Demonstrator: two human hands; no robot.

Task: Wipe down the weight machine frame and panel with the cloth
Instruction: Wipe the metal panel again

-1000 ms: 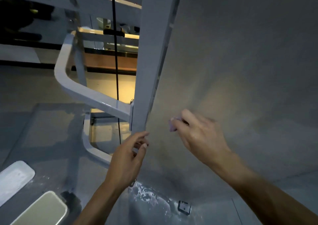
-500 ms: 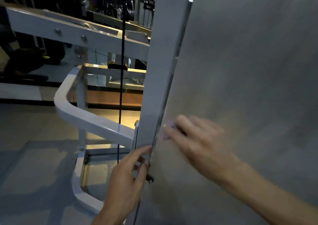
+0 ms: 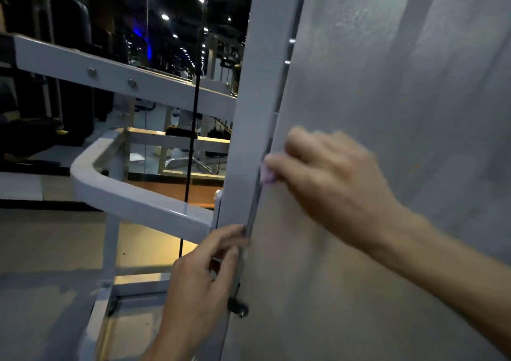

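We press a small lilac cloth [image 3: 267, 173] against the left edge of the grey panel [image 3: 387, 112] with our right hand [image 3: 331, 178], fingers curled over it so only a corner shows by the fingertips. That corner sits right at the seam where the panel meets the white upright post [image 3: 249, 112] of the frame. At seven o'clock from the cloth, our left hand [image 3: 201, 280] holds the same seam, thumb and fingertips pinching the panel's edge just above a dark knob [image 3: 238, 306]. A curved white bar [image 3: 132, 194] joins the post at nine o'clock, and a black cable [image 3: 190, 153] runs down behind it. The right hand looks blurred.
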